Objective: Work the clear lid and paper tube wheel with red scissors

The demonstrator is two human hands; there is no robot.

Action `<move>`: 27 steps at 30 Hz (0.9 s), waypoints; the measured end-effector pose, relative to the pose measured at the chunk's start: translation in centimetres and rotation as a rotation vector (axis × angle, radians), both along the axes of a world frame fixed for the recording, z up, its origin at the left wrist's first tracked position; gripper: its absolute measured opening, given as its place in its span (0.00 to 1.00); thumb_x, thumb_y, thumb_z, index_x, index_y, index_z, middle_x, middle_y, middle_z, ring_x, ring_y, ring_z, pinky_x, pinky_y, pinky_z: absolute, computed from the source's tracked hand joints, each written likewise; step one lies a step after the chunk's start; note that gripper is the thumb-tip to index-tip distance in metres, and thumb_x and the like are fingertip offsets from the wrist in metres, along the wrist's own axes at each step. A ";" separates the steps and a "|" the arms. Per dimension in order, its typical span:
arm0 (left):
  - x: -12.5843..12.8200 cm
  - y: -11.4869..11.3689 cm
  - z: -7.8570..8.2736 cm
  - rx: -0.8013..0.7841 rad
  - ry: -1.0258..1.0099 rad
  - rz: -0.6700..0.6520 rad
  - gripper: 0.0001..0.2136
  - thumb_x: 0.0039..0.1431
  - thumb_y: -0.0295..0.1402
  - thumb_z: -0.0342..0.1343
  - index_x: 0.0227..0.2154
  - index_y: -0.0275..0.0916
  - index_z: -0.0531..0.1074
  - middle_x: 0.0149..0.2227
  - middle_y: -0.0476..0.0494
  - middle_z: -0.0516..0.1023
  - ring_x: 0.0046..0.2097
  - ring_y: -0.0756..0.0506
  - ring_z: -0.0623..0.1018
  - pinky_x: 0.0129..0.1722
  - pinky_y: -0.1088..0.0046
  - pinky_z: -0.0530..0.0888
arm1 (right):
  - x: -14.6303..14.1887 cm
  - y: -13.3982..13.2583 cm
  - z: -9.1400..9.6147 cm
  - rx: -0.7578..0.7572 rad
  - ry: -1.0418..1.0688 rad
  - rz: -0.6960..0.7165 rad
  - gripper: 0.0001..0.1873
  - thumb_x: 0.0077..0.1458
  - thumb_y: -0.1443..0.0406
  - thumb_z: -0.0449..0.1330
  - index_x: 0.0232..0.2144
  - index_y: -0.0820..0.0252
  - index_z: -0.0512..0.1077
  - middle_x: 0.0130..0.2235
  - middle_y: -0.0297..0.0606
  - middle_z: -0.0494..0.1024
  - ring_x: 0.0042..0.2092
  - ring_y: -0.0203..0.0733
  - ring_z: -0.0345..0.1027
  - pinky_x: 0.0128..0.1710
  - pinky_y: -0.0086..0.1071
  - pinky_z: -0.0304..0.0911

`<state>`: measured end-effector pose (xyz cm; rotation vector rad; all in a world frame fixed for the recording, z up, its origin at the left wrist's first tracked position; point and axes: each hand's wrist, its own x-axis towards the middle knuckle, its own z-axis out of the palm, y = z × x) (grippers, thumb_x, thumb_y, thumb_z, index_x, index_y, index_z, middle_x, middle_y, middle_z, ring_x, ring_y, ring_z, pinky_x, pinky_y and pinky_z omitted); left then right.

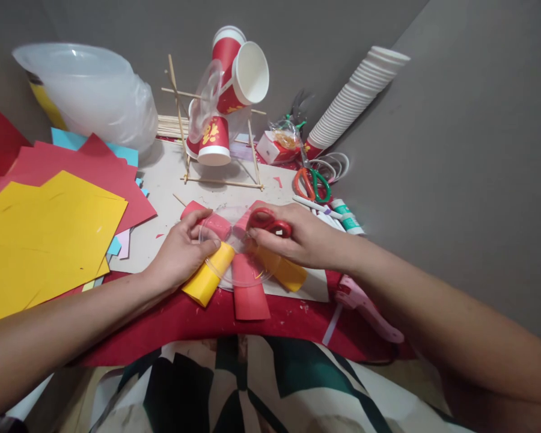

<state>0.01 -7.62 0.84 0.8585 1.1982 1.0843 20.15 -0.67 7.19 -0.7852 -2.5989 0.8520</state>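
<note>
In front of me lies a clear plastic lid (pixel 228 278) with red and yellow rolled paper pieces set around it like spokes. My left hand (pixel 187 243) grips the lid's left rim, thumb on top, beside a yellow paper roll (pixel 210 275). A red paper roll (pixel 251 288) points toward me. Red-handled scissors (pixel 270 221) are in my right hand (pixel 293 231), over the lid's right side. Their blades are hard to make out near the lid's centre. Another yellow roll (pixel 291 273) shows below that hand.
Behind stands a stick frame (pixel 223 181) carrying red paper cups (pixel 214 135). Coloured paper sheets (pixel 58 234) and a plastic-wrapped stack of bowls (pixel 94 90) are at left. A leaning cup stack (pixel 358 93), orange-green scissors (pixel 313 183) and a pink glue gun (pixel 369 310) are at right.
</note>
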 end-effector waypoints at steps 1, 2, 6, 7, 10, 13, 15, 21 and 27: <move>0.0 0.0 0.0 0.002 -0.003 -0.005 0.32 0.48 0.27 0.65 0.58 0.36 0.65 0.30 0.55 0.74 0.28 0.53 0.73 0.31 0.77 0.69 | 0.1 0.4 0.3 -0.005 -0.043 0.077 0.07 0.59 0.66 0.54 0.28 0.57 0.64 0.25 0.30 0.66 0.26 0.33 0.55 0.29 0.29 0.55; 0.0 0.0 0.0 0.001 -0.008 -0.008 0.32 0.49 0.27 0.65 0.58 0.36 0.65 0.30 0.55 0.73 0.28 0.53 0.72 0.31 0.77 0.69 | 0.2 0.8 0.6 -0.012 -0.079 0.139 0.07 0.60 0.65 0.55 0.29 0.57 0.65 0.26 0.31 0.68 0.27 0.33 0.57 0.29 0.28 0.56; 0.0 0.0 0.0 -0.003 -0.029 -0.002 0.31 0.51 0.26 0.63 0.59 0.35 0.64 0.29 0.55 0.72 0.29 0.53 0.73 0.31 0.77 0.70 | 0.1 1.6 1.5 -0.024 -0.171 0.256 0.08 0.62 0.62 0.55 0.30 0.56 0.64 0.26 0.31 0.69 0.26 0.33 0.59 0.28 0.28 0.55; 0.0 0.0 -0.1 0.000 -0.028 -0.002 0.31 0.51 0.25 0.62 0.59 0.35 0.64 0.29 0.55 0.72 0.29 0.52 0.73 0.31 0.76 0.70 | -0.1 1.6 1.5 -0.030 -0.186 0.252 0.08 0.62 0.62 0.55 0.30 0.56 0.65 0.26 0.31 0.69 0.26 0.33 0.58 0.28 0.28 0.55; 0.0 0.0 -0.2 0.019 -0.001 -0.014 0.31 0.51 0.25 0.62 0.60 0.35 0.64 0.30 0.54 0.73 0.29 0.52 0.73 0.31 0.76 0.70 | -0.8 0.9 1.1 -0.076 -0.138 0.082 0.09 0.59 0.64 0.55 0.27 0.57 0.63 0.24 0.30 0.67 0.26 0.33 0.58 0.27 0.29 0.55; 0.0 -0.1 -0.3 0.008 0.010 -0.011 0.31 0.52 0.25 0.62 0.60 0.36 0.64 0.32 0.52 0.74 0.29 0.52 0.73 0.31 0.76 0.70 | -1.5 -0.2 -0.2 -0.145 -0.007 -0.244 0.08 0.55 0.67 0.54 0.23 0.57 0.63 0.23 0.32 0.70 0.26 0.35 0.62 0.27 0.30 0.58; 0.0 -0.2 -0.3 -0.006 -0.004 -0.007 0.31 0.53 0.24 0.61 0.61 0.36 0.64 0.32 0.52 0.73 0.29 0.52 0.73 0.30 0.76 0.70 | -1.7 -0.7 -1.0 -0.198 0.049 -0.419 0.08 0.52 0.68 0.54 0.22 0.58 0.65 0.22 0.34 0.73 0.26 0.37 0.66 0.27 0.31 0.60; 0.1 -0.2 -0.1 -0.016 -0.020 -0.004 0.30 0.53 0.22 0.60 0.61 0.35 0.64 0.31 0.53 0.72 0.29 0.52 0.73 0.31 0.76 0.71 | -1.0 -1.0 -1.5 -0.285 0.104 -0.400 0.07 0.53 0.65 0.57 0.24 0.59 0.68 0.23 0.35 0.76 0.26 0.38 0.70 0.28 0.31 0.65; 0.0 -0.1 -0.2 0.000 0.012 -0.013 0.30 0.54 0.22 0.60 0.61 0.34 0.64 0.30 0.52 0.72 0.29 0.51 0.72 0.29 0.76 0.70 | 0.4 0.4 0.1 -0.157 -0.034 -0.001 0.08 0.60 0.63 0.59 0.32 0.60 0.73 0.30 0.36 0.78 0.30 0.36 0.69 0.31 0.29 0.64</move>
